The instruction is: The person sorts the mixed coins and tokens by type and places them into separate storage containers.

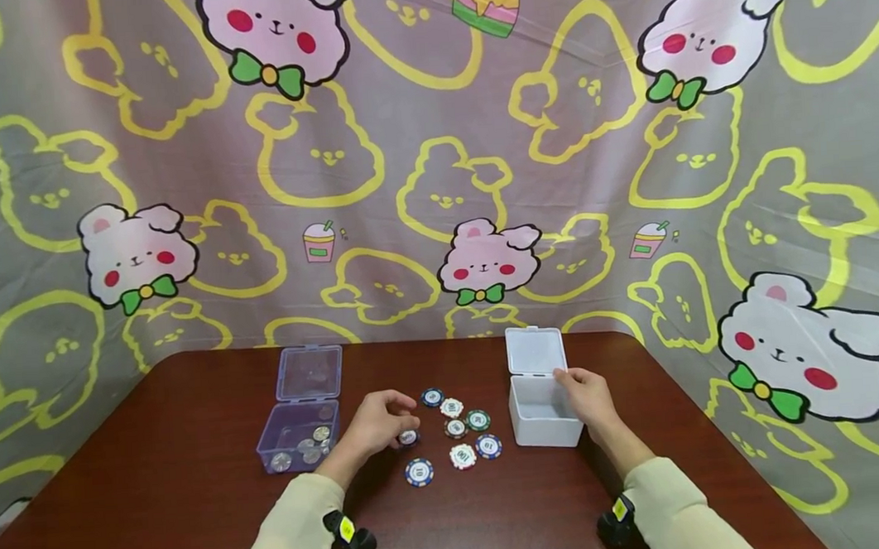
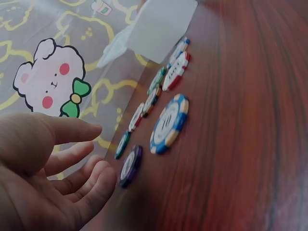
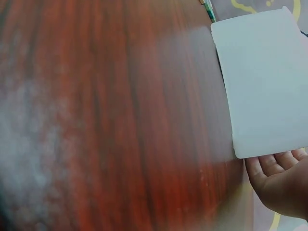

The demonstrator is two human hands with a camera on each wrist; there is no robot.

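My left hand hovers with loosely bent fingers over a dark purple poker chip. Between its thumb and fingers there is nothing, and a small gap seems to part the fingertips from that chip. On the right, a white plastic box stands with its lid tipped back. My right hand holds this box by its right side wall, near the hinge corner; the right wrist view shows several fingers running behind the wall, the thumb hidden. A blue chip marked 10 lies nearest to me.
Between the boxes lie several more chips, among them a white one marked 100, a blue one and a green one. To the left, a clear purple box with raised lid contains silver coins. A patterned curtain hangs behind the table.
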